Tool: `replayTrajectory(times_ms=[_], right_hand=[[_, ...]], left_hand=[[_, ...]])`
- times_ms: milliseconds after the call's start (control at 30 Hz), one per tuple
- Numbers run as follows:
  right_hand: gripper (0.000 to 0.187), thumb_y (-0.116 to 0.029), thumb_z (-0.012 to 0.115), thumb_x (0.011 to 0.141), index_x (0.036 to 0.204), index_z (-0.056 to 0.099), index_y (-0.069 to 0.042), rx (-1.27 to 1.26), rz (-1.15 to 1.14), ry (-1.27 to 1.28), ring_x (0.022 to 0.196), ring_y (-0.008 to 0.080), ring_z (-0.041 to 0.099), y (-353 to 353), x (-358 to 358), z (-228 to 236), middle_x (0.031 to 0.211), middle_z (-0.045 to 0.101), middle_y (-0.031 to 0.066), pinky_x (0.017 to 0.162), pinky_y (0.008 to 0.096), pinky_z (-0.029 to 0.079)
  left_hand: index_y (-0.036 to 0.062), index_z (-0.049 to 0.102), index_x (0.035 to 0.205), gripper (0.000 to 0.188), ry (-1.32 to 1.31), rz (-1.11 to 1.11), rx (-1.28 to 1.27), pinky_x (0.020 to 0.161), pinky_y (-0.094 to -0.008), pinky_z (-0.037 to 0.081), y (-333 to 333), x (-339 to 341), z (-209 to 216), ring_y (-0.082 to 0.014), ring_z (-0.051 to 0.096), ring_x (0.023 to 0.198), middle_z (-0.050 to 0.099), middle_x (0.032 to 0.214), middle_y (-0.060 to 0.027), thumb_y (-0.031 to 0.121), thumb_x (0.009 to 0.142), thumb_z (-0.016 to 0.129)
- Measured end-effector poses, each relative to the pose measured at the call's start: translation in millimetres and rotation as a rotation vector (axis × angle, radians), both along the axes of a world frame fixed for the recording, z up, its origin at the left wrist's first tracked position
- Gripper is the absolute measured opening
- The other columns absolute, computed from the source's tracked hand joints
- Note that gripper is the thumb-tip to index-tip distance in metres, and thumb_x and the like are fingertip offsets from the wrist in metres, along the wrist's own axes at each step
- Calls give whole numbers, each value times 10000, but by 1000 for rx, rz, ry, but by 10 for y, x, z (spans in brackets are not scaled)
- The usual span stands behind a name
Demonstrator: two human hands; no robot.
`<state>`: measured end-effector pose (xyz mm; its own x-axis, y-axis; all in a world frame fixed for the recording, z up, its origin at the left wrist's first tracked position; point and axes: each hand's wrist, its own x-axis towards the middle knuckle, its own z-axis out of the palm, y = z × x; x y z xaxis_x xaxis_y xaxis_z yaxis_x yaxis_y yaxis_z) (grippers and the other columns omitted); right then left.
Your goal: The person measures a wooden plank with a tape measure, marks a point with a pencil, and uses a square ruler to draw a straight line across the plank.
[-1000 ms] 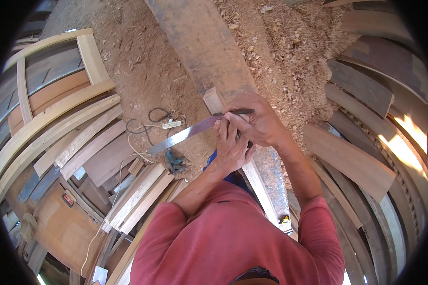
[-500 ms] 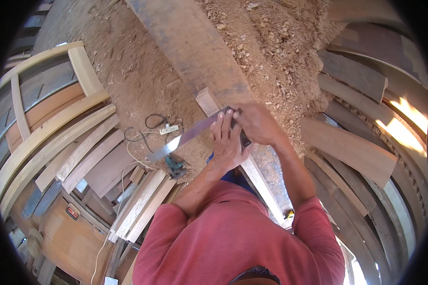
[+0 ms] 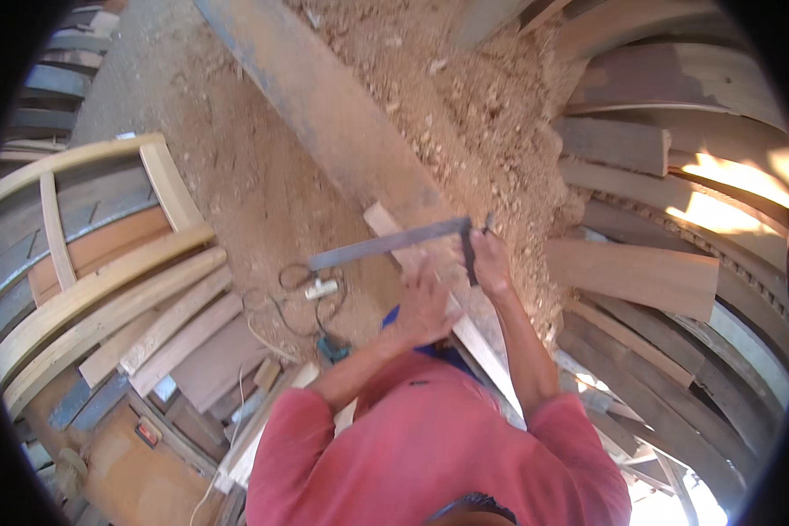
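My right hand (image 3: 491, 260) is closed around the dark stock of a try square (image 3: 387, 243). Its metal blade reaches left over a pale wooden piece (image 3: 381, 221). A thin object (image 3: 489, 220) pokes up by my right fingers, too blurred to name. My left hand (image 3: 425, 302) lies on the wood just below the blade, fingers stretched out, apart from the square. The wood runs from under the blade back toward my body, over a broad, worn plank (image 3: 342, 96).
Dusty ground with wood shavings (image 3: 500, 96) surrounds the plank. A white power strip (image 3: 322, 288), a cord and a teal power tool (image 3: 333, 348) lie to the left. A wooden frame (image 3: 61, 167) and stacked boards (image 3: 180, 289) stand further left; more boards (image 3: 640, 276) line the right.
My left hand has come off the square and moved down onto the wood. My right hand now holds the square's stock, and the blade has swung to lie more level.
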<state>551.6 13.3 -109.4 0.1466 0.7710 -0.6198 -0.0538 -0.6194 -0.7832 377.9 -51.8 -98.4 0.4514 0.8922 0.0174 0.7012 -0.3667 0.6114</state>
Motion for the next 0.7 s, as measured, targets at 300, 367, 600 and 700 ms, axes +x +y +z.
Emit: replayTrajectory(times_ms=[300,367,600,700], right_hand=[[241,-308,655,963,917,607,-76,50,-218,-378,571,146,542,-1250,1307,81,678,566,9,504,315,440],[361,-360,683,916,990,641,-9,11,171,-785,685,317,659,-1591,1306,300,764,663,134,638,437,535],[628,-525,611,930,1151,627,63,-256,206,-974,1059,522,629,-3645,1745,-169,1063,657,365,928,546,495],[638,-538,609,926,1068,639,84,-256,86,-895,1019,524,633,-3901,1837,-130,1010,661,357,889,558,486]], left_hand=[[69,589,1338,663,241,-905,-12,1011,-521,392,-566,649,58,-349,526,1241,591,1285,-171,384,783,767],[81,605,1297,649,326,-820,102,1002,-470,394,-634,647,-183,-310,533,1226,605,1224,-139,405,759,772],[48,580,1306,730,477,-857,-190,1101,-550,330,-389,1214,85,-362,542,1245,641,1227,-189,418,727,827],[39,541,1385,852,512,-799,-43,1141,-557,285,-403,1340,-91,-406,429,1358,580,1327,-204,452,703,841]])
